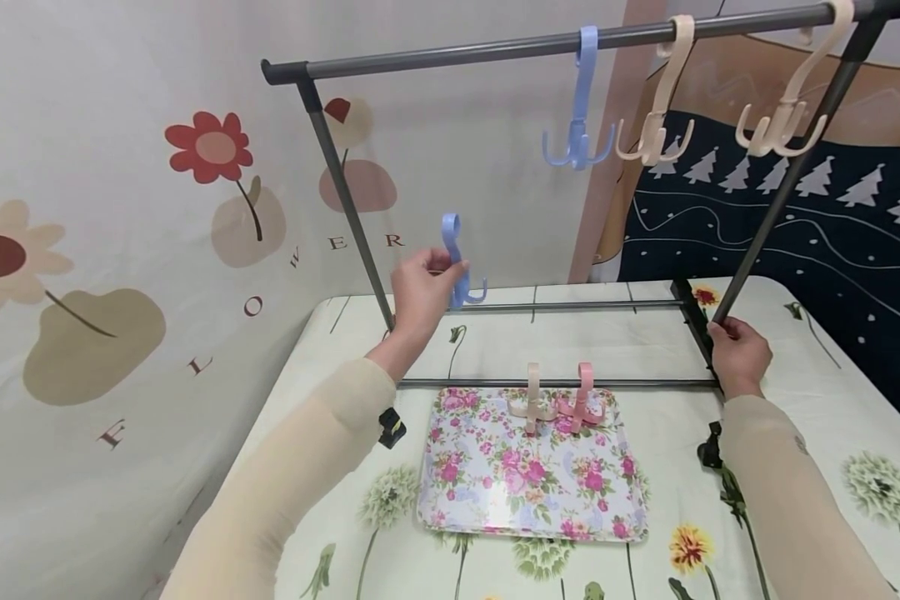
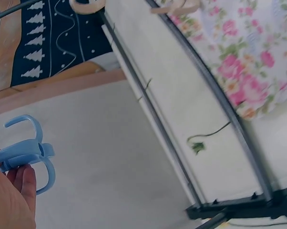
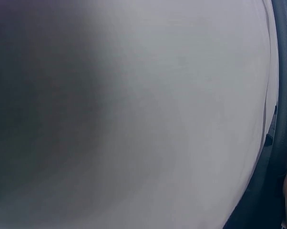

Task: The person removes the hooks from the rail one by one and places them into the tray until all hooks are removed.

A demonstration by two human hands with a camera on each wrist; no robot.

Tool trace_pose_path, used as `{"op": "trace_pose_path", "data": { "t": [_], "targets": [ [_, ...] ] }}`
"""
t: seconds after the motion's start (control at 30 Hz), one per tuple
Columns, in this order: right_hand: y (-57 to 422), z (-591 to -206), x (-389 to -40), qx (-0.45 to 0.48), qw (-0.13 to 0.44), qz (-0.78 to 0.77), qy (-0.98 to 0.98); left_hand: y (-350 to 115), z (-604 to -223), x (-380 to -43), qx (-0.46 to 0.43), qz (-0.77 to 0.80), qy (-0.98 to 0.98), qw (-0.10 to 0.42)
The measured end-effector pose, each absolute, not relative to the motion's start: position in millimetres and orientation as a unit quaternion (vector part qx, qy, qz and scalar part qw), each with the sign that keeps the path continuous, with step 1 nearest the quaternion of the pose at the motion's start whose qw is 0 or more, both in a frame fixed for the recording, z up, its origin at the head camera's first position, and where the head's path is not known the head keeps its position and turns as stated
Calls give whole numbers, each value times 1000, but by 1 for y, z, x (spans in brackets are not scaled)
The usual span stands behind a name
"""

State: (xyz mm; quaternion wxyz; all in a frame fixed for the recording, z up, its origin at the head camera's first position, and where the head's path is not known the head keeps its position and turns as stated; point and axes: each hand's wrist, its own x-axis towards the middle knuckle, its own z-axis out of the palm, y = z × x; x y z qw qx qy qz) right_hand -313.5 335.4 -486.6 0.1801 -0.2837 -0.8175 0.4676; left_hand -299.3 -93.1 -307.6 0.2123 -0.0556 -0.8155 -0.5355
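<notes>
My left hand point(image 1: 422, 292) pinches a blue multi-prong hook point(image 1: 456, 262) by its stem, held upright in the air below the rack's top bar point(image 1: 450, 57). In the left wrist view the same blue hook point(image 2: 26, 155) shows its curved prongs past the fingertips. With my right hand point(image 1: 740, 354) I grip the rack's right post point(image 1: 765, 217) near its foot. From the top bar hang another blue hook point(image 1: 580, 108) and two beige hooks point(image 1: 658, 117), toward the right end.
On the flowered tablecloth point(image 1: 330, 500) lies a floral tray point(image 1: 480, 492), with a beige hook point(image 1: 532, 408) and a pink hook point(image 1: 583, 404) on its far edge. Two lower rack bars point(image 1: 660, 384) cross behind the tray. The rack's left post point(image 1: 345, 192) stands beside my left hand.
</notes>
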Motion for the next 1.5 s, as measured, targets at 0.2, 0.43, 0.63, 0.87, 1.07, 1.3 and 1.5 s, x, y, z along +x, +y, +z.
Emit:
{"op": "trace_pose_path", "data": {
  "t": [0.2, 0.43, 0.63, 0.87, 1.07, 1.3, 1.5],
  "targets": [
    [334, -487, -313, -286, 177, 468, -817, -97, -332, -287, -37, -527, -828, 188],
    [334, -486, -313, -284, 179, 469, -817, -102, -361, -271, -18, -522, -838, 155],
    [335, -486, -313, -288, 178, 467, -817, -100, -381, -260, -3, -529, -839, 130],
    [335, -486, -312, -286, 177, 468, -817, -98, -404, -249, 2, -529, -841, 116],
    [335, -486, -313, -278, 175, 472, -818, -98, -418, -241, 3, -527, -842, 113],
    [335, -485, -313, -272, 181, 464, -824, -97, -431, -233, 7, -528, -843, 104],
    [335, -485, -312, -275, 176, 465, -823, -94, -440, -226, 6, -526, -846, 86]
  ]
}}
